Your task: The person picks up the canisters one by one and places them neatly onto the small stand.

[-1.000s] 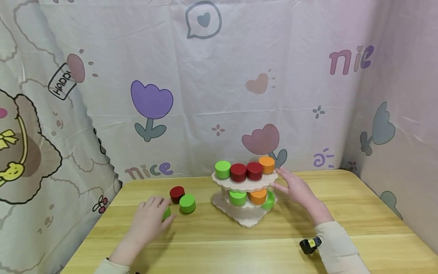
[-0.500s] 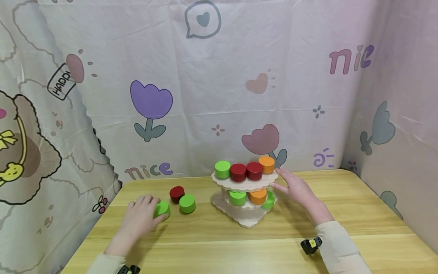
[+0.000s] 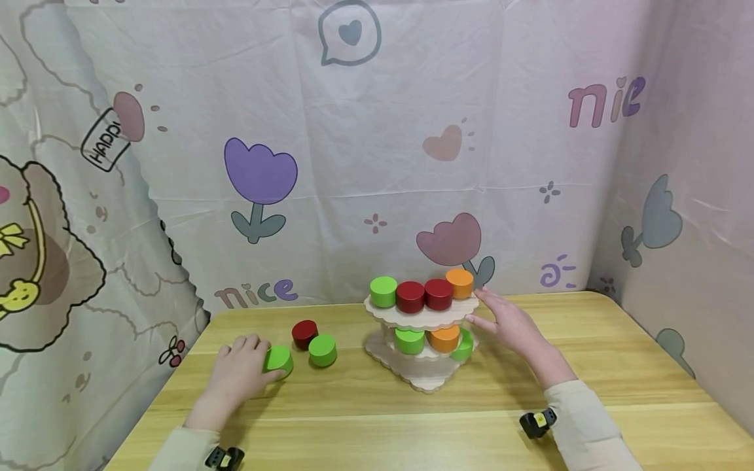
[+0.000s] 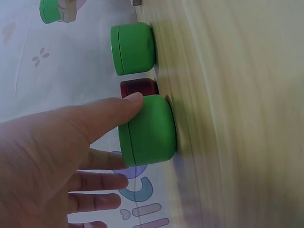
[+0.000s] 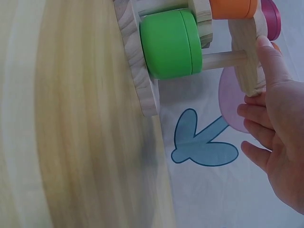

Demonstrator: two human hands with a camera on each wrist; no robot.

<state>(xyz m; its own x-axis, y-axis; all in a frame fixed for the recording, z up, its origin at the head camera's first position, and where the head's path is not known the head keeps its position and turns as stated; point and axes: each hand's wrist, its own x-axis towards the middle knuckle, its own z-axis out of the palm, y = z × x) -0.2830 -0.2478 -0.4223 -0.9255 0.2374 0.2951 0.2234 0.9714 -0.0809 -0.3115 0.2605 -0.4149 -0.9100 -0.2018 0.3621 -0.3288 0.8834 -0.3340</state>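
My left hand (image 3: 238, 369) is at a green round block (image 3: 279, 361) on the table's left side. In the left wrist view the thumb presses one side of that green block (image 4: 151, 130), with the index finger at its other side; the remaining fingers stretch out behind. A second green block (image 3: 323, 350) and a dark red one (image 3: 305, 334) stand close by. My right hand (image 3: 512, 324) holds the right corner of the top tier (image 3: 421, 318) of a wooden tiered stand, thumb in front and fingers behind. Green, red and orange blocks sit on the stand's tiers.
The wooden table (image 3: 377, 425) runs up to a patterned cloth backdrop (image 3: 365, 163), with cloth also on both sides. A lower shelf of the stand carries a green block (image 5: 171, 43) beside a wooden post (image 5: 223, 60).
My left hand has shifted left and back a little, baring more of the green block, then nearly stopped. The right hand keeps its place on the stand.
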